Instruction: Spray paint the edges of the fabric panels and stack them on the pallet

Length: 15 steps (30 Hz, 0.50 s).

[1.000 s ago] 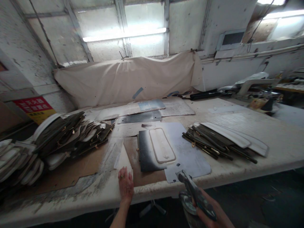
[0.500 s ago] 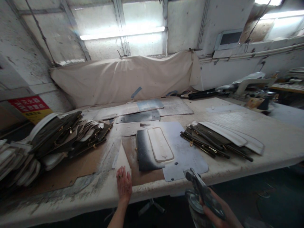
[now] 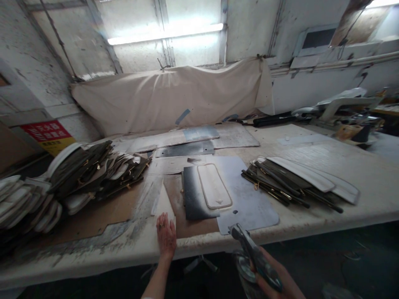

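My left hand (image 3: 166, 236) lies flat on the front of the cloth-covered table, fingers stretched over the base of a pale triangular piece (image 3: 162, 201). A ring shows on one finger. In my right hand (image 3: 270, 272) is a spray gun (image 3: 249, 245) with a metal cup below, held off the table's front edge with its nozzle toward the work. Before it lies a white rounded panel (image 3: 214, 185) with a darker rim, on a dark sheet (image 3: 191, 199) shaded with pale overspray. Under that is a light grey board (image 3: 249, 203).
Stacked dark zippered pieces with white panels (image 3: 296, 182) lie at right. Bigger piles of similar pieces (image 3: 102, 174) cover the left side. Flat boards (image 3: 187, 147) lie toward the back, below a hanging cloth (image 3: 171, 99). A machine (image 3: 349, 108) stands far right.
The spray gun in my right hand has shifted left, nearer the grey board's front edge. My left hand stays flat at the same spot. The whole view has turned slightly.
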Tool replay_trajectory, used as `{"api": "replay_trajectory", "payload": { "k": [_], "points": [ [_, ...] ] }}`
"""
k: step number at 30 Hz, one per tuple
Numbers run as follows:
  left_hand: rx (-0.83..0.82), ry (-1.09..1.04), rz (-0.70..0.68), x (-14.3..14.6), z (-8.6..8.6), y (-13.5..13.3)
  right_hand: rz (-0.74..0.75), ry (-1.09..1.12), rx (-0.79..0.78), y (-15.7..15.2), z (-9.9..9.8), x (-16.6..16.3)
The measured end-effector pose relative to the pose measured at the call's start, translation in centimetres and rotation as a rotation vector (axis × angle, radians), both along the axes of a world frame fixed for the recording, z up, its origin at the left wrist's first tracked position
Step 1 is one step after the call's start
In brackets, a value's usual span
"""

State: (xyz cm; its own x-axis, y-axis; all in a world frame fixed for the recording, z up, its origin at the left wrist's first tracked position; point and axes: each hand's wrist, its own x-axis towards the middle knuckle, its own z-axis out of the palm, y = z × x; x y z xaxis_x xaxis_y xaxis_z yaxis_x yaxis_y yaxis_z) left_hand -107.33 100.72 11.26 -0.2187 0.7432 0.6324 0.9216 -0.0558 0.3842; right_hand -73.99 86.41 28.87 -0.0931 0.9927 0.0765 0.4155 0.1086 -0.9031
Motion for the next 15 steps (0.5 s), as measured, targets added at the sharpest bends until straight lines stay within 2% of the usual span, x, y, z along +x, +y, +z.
{"api": "replay_trajectory", "payload": {
  "k": [4, 8, 11, 15],
  "points": [
    [-0.005, -0.002, 0.007, 0.0, 0.0, 0.0, -0.018, 0.05, 0.024, 0.1, -0.5, -1.2],
    [-0.018, 0.0, 0.002, -0.1, -0.1, 0.0, -0.013, 0.032, 0.037, 0.4, -0.9, -1.1],
    [-0.016, 0.004, -0.002, -0.1, -0.1, 0.0, 0.03, -0.024, -0.023, 0.6, -0.3, -0.2],
    [-0.012, 0.013, -0.001, 0.0, 0.0, 0.1, -0.01, -0.024, -0.059, 0.6, 0.8, 1.0]
  ]
}}
